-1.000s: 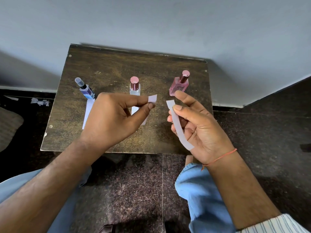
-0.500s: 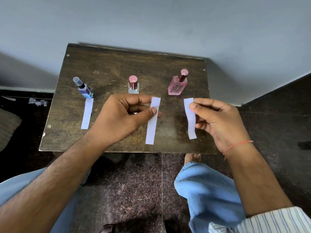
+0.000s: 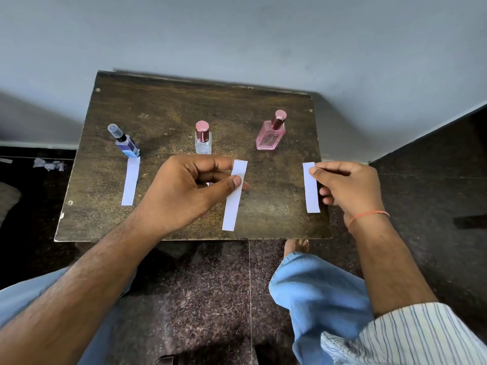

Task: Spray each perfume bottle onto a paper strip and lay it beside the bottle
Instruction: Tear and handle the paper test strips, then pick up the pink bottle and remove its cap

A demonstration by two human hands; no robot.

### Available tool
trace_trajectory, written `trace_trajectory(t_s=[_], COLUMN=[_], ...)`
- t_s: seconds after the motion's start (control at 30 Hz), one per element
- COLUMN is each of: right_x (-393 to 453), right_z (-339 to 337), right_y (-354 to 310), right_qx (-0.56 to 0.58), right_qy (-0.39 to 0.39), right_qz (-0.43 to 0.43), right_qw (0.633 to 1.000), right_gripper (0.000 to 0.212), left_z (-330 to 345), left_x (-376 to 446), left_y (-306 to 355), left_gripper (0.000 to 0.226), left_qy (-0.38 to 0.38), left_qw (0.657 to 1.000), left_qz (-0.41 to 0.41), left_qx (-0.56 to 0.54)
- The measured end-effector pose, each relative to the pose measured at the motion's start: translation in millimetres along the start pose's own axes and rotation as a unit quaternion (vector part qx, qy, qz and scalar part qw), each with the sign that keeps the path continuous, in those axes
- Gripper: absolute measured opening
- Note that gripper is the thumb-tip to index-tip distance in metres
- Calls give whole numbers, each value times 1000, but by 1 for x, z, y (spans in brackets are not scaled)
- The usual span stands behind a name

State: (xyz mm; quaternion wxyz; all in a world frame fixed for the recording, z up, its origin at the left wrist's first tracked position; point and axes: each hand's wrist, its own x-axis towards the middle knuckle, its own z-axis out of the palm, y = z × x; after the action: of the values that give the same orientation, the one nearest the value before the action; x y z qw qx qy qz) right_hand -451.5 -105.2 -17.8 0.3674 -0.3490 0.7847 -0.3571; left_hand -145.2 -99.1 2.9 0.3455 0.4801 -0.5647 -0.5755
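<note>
Holding a paper strip in each hand, I am between sprays. My left hand pinches one strip near its top between thumb and forefinger, over the middle of the table, in front of the clear bottle. My right hand pinches the second strip by its upper end, above the table's right edge. Both strips hang lengthwise toward me; I cannot tell whether their lower ends touch the wood.

Three bottles stand in a row toward the far edge: a blue bottle at the left, leaning, the clear one in the middle, and a pink bottle at the right. One strip lies flat just in front of the blue bottle, so I judge that bottle finished. No strip lies by the pink bottle; my left hand hides the spot before the clear bottle.

Next, I think, comes the clear bottle, and that calls for a free hand. One strip must go down on the table, away from the finished one so they do not get mixed. Then that hand can take off the rose-coloured cap, lift the bottle and press the nozzle while the other hand holds its strip near the spray.
</note>
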Motion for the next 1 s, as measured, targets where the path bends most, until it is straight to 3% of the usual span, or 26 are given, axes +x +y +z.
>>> trace_trajectory(t_s=[0.37,0.5,0.7,0.83,1.0], right_x=[8,5,-9,-6,7], right_z=[0,7,43,59,69], right_y=[1,-5,-21,-29,-39], right_qx=[17,-54,-121,-119,-77], right_qy=[25,92,43,26,29], right_qz=[19,-101,-331,-371,-405], right_qw=[999,989,935,921,911], right_gripper=[15,18,35,45,36], left_z=[-4,-3,5,7,4], left_x=[-1,-1,0,1,4], left_y=[0,-3,-3,1,-3], left_gripper=[19,23,24,22,21], left_qy=[6,9,11,6,2], left_qw=[1000,1000,999,999,999], left_qz=[-12,-10,-18,-15,-10], left_qx=[-7,-9,-29,-36,-33])
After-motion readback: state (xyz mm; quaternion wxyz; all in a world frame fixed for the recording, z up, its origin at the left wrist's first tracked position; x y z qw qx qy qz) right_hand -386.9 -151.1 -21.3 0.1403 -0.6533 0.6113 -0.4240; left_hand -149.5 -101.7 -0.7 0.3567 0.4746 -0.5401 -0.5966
